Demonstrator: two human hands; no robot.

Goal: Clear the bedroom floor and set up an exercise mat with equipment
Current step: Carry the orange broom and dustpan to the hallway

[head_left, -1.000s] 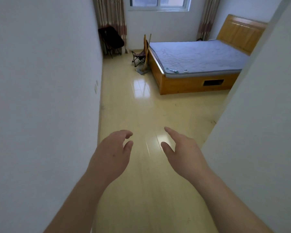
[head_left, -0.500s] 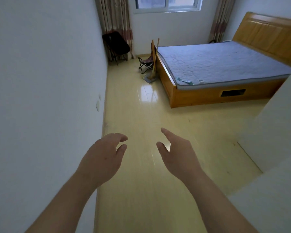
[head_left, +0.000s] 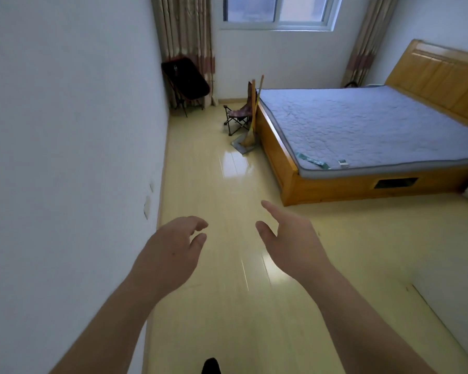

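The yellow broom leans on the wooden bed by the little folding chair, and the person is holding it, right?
No. The head view shows the left hand and right hand empty. The yellow broom leans on the wooden bed by the little folding chair, untouched.

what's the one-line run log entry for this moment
phase: floor uncleared | left hand: open, empty | right hand: open, empty | floor: folding stool, broom beside bed

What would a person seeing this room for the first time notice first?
The left hand and right hand reach forward, empty, low in the middle. A wooden bed with a grey mattress fills the right side. At its far left corner stand a small chair and a broom.
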